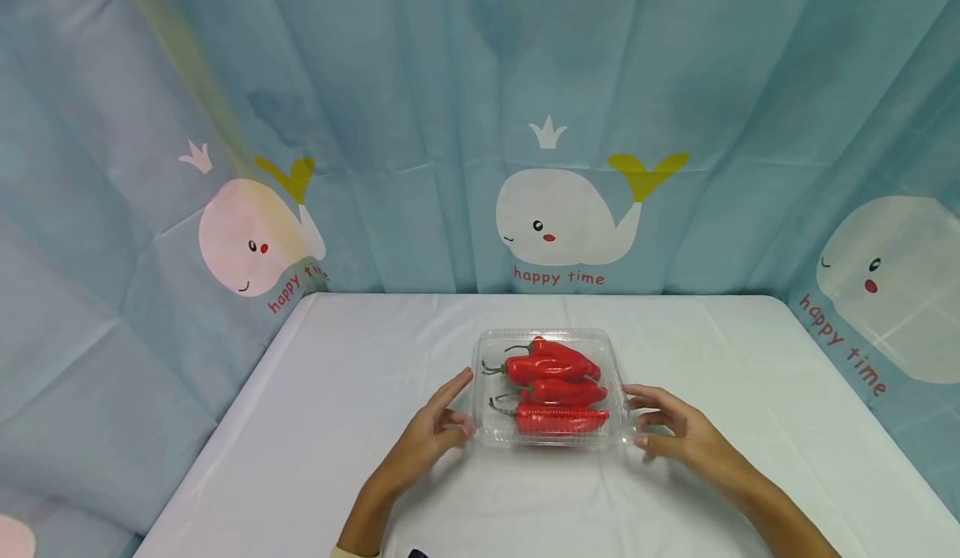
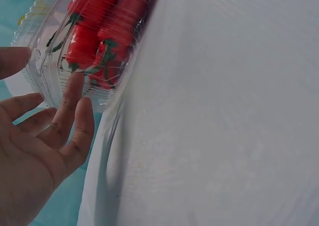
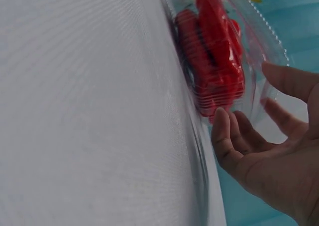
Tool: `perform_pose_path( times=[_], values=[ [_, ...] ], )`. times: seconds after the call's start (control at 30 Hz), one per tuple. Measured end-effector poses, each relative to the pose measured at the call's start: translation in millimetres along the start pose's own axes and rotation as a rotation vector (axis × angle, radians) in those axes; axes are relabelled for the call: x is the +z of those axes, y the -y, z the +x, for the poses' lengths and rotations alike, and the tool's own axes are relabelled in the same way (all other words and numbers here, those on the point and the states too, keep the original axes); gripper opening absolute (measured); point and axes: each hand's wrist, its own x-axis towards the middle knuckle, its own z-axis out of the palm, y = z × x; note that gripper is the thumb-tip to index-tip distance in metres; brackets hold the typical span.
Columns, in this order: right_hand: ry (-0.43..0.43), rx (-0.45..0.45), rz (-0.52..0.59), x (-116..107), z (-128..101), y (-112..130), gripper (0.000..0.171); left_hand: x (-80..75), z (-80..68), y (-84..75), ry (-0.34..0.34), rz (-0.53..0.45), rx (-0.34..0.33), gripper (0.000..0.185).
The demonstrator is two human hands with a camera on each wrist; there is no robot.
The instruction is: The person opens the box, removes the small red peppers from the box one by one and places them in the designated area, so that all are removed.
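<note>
A clear box (image 1: 551, 388) of red peppers (image 1: 557, 383) is seen lying on the white table (image 1: 337, 391), just in front of the whale curtain (image 1: 555, 124). It is flanked on both sides. The left hand (image 1: 431, 434) is held at its left end, fingers (image 2: 67, 106) nearly straight and laid against the wall, nothing gripped. The right hand (image 1: 671, 429) is set at the right end, fingers (image 3: 227, 141) loosely spread and touching the box, nothing clasped.

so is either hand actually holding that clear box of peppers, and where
Neither grips it. The left hand and right hand flank the short ends of the clear box of red peppers, fingers relaxed, touching or nearly touching its sides.
</note>
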Motion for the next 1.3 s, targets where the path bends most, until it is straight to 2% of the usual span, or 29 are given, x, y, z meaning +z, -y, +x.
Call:
perform_pose_path(
  times=[0.2,0.37,0.53,0.73,0.83,0.97,1.3],
  values=[
    [-0.003,-0.009,-0.032,-1,-1,3,0.061,-2.6,-1.8,-1.3,-0.010,-0.005,-0.019,0.070],
    [-0.029,-0.005,-0.120,0,-1,10,0.060,-2.4,-1.2,-1.1,-0.041,-0.019,-0.044,0.064],
    [-0.057,-0.070,-0.183,1,0,16,0.060,-1.4,0.1,-2.1,-0.058,-0.026,-0.067,0.056],
    [-0.079,-0.152,-0.208,1,3,20,0.061,-1.4,0.3,-1.8,-0.040,-0.031,-0.074,0.054],
    [-0.077,-0.210,-0.196,0,5,21,0.061,-0.8,-0.4,-1.6,-0.029,-0.032,-0.065,0.054],
    [-0.066,-0.267,-0.181,-2,10,24,0.064,0.5,-1.1,-0.6,-0.012,-0.017,-0.033,0.063],
    [-0.091,-0.241,-0.251,-3,23,34,0.078,2.0,-0.5,2.7,-0.011,0.035,0.010,0.067]
  ],
)
